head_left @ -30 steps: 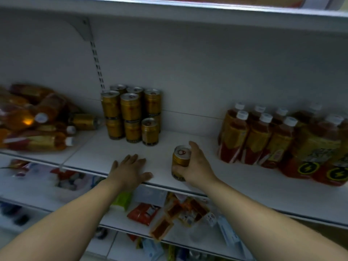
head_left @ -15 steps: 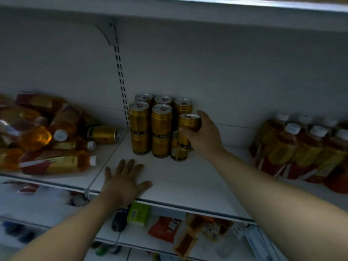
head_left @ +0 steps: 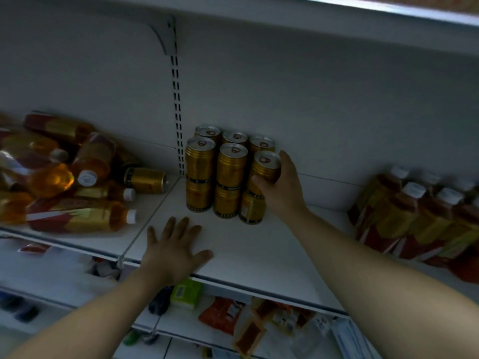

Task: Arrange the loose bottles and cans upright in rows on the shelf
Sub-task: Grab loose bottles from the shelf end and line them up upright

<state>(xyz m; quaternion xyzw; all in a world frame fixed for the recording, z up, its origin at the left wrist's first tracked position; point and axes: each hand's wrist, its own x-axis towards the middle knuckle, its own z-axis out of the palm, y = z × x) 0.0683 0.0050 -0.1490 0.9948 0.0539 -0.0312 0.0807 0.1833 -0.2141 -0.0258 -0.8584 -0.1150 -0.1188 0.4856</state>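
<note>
on the white shelf [head_left: 259, 255], toward the back wall, i see the right hand [head_left: 283, 189] with its arm stretched long from the lower right and the wrist a little bent. its thumb curls across the near side of a gold can [head_left: 267, 165] and the fingers wrap round the far side, so the grip is closed round that can. the held can is at the top of the front right column of the stacked cans [head_left: 201, 174], over a lower can [head_left: 252, 208], and leans a little to the right. i cannot tell whether its base is fully seated on the one below. the front row stands two high, three across, with a second row behind it, just right of the slotted rail [head_left: 176, 112].

the left hand [head_left: 176, 251] lies palm down on the shelf near its front edge, fingers straight and spread, thumb out to the right, holding nothing. its forearm comes up from the lower left, and the hand is apart from the stack.

to the left, a heap of loose bottles [head_left: 64, 182] lies on its side, with one loose can [head_left: 145, 180] lying at its edge. to the right, upright bottles [head_left: 414, 218] with white caps stand in rows. below the shelf are snack packets [head_left: 223, 314] and a green box [head_left: 185, 292].
</note>
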